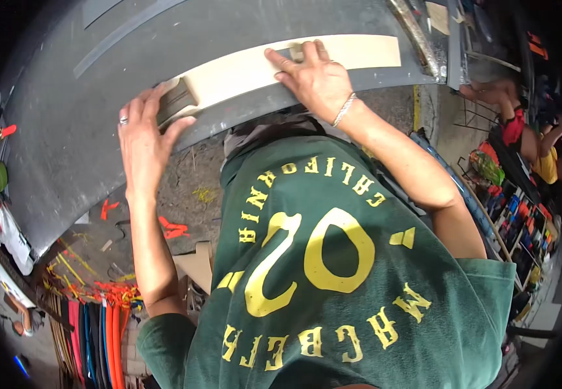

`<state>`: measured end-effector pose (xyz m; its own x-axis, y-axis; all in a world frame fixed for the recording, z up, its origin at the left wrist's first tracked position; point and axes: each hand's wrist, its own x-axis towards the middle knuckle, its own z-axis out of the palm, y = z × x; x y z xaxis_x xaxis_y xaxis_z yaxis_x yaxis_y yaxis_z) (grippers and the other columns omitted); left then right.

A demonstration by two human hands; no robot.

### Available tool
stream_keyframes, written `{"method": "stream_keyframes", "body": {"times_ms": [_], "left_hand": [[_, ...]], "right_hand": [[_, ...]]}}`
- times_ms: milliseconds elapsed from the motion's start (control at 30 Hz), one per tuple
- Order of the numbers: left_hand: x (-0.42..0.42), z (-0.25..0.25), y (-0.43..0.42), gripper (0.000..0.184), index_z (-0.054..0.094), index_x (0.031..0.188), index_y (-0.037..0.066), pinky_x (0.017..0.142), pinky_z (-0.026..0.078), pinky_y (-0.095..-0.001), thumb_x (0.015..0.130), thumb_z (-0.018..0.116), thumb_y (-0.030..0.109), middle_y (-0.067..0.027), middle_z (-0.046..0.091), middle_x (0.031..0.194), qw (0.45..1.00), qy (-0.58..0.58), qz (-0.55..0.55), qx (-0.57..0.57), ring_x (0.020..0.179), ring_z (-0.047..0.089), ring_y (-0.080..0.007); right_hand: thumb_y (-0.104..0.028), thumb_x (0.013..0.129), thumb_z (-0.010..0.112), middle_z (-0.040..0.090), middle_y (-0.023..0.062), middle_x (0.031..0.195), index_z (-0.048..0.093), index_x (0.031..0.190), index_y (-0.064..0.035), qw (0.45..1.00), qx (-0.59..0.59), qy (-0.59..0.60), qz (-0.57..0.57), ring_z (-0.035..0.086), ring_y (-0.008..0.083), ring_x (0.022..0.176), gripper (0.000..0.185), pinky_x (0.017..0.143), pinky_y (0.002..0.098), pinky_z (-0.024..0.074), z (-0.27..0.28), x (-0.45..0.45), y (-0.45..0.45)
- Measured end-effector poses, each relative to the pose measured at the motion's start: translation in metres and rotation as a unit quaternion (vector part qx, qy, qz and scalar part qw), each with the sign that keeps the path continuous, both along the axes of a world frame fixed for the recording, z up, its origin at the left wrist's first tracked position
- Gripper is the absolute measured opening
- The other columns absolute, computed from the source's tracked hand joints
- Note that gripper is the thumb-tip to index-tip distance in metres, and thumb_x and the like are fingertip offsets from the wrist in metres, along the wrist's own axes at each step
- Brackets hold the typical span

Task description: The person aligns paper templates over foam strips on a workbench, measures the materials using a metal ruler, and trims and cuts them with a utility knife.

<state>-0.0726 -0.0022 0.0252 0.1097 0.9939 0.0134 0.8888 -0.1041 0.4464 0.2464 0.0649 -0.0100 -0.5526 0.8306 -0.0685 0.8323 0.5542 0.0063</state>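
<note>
A long pale cream strip (229,74) lies along the near edge of the dark work table. My left hand (143,133) is at its left end, where the strip curls up and a dark grey piece (176,100) shows inside the curl. The fingers are over the far side of that end and the thumb is on the near side. My right hand (316,81) rests on the strip further right, palm down with fingers spread. Between its fingertips shows a small grey and beige piece (292,54); its kind cannot be made out.
The table's dark surface (54,149) stretches out to the left and far side. Thin grey strips (122,35) lie at the back. A worn bar (417,39) sits at the right end. Orange scraps (174,227) litter the floor; coloured strips (99,337) hang lower left. Another person (543,152) sits at right.
</note>
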Motion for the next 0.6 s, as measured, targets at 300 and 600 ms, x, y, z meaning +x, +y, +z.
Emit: {"method": "stream_keyframes", "body": {"times_ms": [300,600], "left_hand": [[0.151,-0.039,0.051,0.045,0.043,0.153,0.004,0.104,0.049,-0.0489,0.109,0.045,0.013,-0.024,0.062,0.138,0.964,-0.26,-0.059,-0.008,0.127,0.06,-0.0406],[0.174,-0.045,0.052,0.042,0.061,0.14,0.01,0.094,0.053,-0.0483,0.098,0.061,0.01,-0.0201,0.065,0.12,0.996,-0.039,-0.066,0.048,0.111,0.062,-0.0418]], "right_hand": [[-0.041,0.096,0.066,0.059,0.0224,0.123,0.059,0.145,-0.0268,1.0,-0.007,0.011,-0.014,0.057,0.051,0.126,0.051,0.082,0.0513,0.0614,-0.005,0.0,-0.003],[-0.041,0.092,0.072,0.062,0.0114,0.129,0.063,0.134,-0.016,0.985,-0.044,0.15,-0.078,0.06,0.0337,0.124,0.05,0.095,0.0493,0.054,0.0,0.048,0.006]]}}
